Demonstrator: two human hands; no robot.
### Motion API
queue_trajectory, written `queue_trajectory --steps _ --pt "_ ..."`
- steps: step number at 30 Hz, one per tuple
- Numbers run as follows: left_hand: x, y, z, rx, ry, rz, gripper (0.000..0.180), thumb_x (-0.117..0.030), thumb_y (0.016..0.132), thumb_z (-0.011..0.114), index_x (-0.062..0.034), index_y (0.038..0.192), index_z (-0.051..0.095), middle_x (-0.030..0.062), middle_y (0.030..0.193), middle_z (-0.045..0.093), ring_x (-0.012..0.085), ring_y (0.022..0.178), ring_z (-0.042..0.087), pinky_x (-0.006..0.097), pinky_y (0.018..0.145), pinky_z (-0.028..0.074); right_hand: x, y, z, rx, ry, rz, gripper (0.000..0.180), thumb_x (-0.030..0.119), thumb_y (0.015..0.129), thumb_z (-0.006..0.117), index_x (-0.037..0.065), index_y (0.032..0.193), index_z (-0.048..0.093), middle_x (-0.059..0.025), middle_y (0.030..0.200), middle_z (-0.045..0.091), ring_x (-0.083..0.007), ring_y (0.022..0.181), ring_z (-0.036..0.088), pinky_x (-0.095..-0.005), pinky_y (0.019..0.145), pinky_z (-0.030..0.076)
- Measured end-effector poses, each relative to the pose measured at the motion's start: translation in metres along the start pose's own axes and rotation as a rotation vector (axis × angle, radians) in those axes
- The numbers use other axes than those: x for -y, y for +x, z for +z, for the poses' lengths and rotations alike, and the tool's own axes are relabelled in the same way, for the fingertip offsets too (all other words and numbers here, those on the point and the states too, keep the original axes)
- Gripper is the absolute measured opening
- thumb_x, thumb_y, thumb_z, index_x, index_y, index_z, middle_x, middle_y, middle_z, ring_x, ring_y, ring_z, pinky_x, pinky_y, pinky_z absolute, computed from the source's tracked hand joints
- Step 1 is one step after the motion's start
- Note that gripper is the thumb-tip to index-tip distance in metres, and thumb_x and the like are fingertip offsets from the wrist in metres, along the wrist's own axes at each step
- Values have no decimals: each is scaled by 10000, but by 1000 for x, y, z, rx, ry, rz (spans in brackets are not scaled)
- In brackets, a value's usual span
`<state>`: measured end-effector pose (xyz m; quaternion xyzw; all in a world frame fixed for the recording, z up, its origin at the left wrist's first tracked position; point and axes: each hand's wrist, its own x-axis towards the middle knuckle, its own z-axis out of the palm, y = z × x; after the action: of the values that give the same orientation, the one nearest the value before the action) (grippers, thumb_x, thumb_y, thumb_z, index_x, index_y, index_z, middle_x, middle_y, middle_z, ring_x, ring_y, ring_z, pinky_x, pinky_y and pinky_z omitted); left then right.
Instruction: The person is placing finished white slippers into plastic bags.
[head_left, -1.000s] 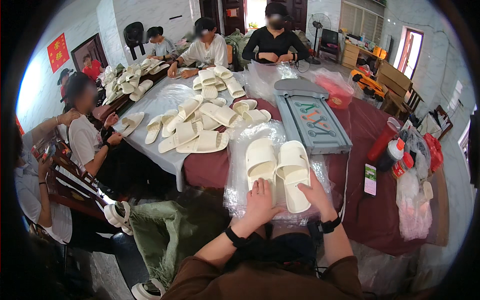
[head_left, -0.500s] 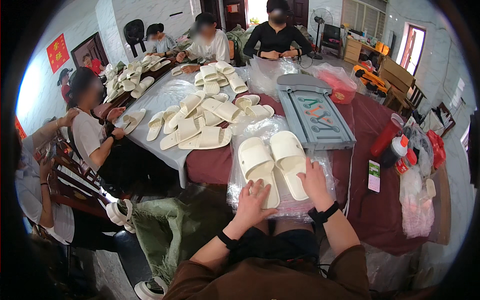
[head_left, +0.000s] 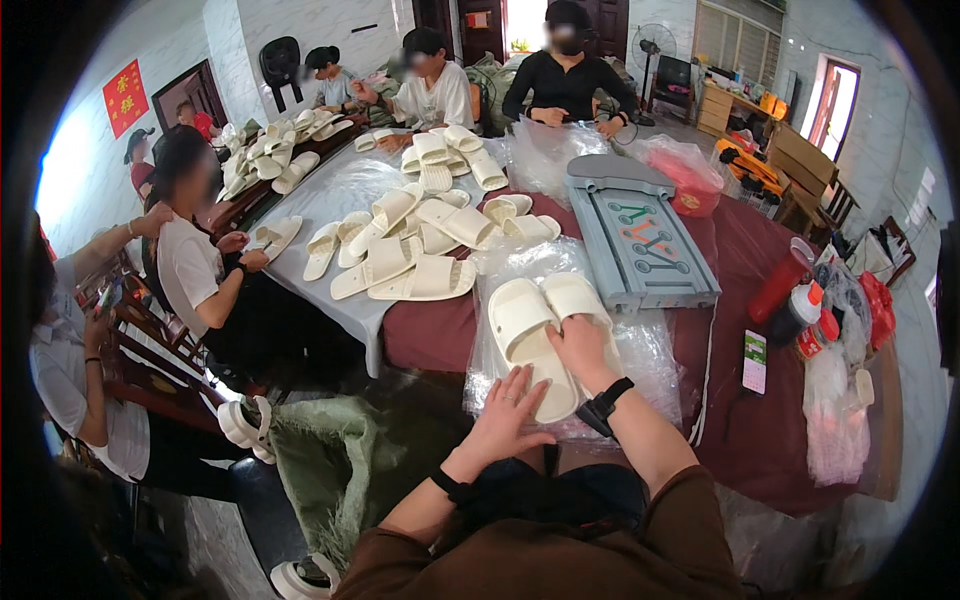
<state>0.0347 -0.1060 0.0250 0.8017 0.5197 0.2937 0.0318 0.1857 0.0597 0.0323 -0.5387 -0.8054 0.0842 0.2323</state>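
Note:
Two cream slippers (head_left: 535, 325) lie side by side on a stack of clear plastic bags (head_left: 650, 350) at the near edge of a dark red table (head_left: 740, 420). My right hand (head_left: 578, 340) rests on the slippers, fingers over the gap between them, a black watch on its wrist. My left hand (head_left: 507, 415) lies flat with fingers spread on the plastic just below the left slipper's heel, holding nothing.
A pile of cream slippers (head_left: 420, 245) covers the grey table to the left, with several people seated around it. A grey plastic tray (head_left: 638, 235), a red cup (head_left: 780, 285), bottles (head_left: 805, 320) and a phone (head_left: 755, 362) are on the right. A green sack (head_left: 330, 450) sits on the floor.
My right hand has slid from the right slipper's edge to the middle of the pair. My left hand has dropped off the left slipper onto the plastic below it.

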Motion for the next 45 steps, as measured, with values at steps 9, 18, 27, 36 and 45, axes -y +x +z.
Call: queue_trajectory --steps 9,18,27,36,45 --pt "21 35 -34 -88 -57 75 514 -328 810 770 -58 1218 612 178 1293 583 396 1270 501 465 1037 440 -48 -51 -72 -397 1122 189 252 137 975 527 -62 1080 642 -78 921 673 -132 827 592 -299 718 478" --pt "26 79 24 301 7 225 747 -538 868 632 -220 1501 397 183 1560 343 418 1430 311 524 1170 249 -78 -170 -143 -528 1061 366 294 175 1030 469 -57 1098 637 -40 962 669 -103 856 595 -268 727 472" --pt "24 27 12 354 -35 126 444 -377 1033 428 -225 1447 477 144 1548 378 395 1435 312 521 1167 249 -91 -201 -134 -597 1037 367 291 171 1016 478 -28 1170 624 -78 985 692 -149 820 667 -273 705 531" --pt "-27 -7 -15 277 198 -178 513 -429 1012 448 -155 1445 468 231 1494 417 462 1369 388 583 1094 333 -44 -186 -155 -509 836 -64 387 243 952 577 -47 1206 612 -134 1154 660 -221 1050 642 -355 894 509" --pt "-49 -26 5 125 282 -177 554 -462 947 545 -227 1444 475 275 1452 432 515 1294 416 650 997 370 -26 -184 -147 -286 620 -297 423 176 924 548 -72 1266 566 -187 1264 607 -300 1172 595 -388 991 458"
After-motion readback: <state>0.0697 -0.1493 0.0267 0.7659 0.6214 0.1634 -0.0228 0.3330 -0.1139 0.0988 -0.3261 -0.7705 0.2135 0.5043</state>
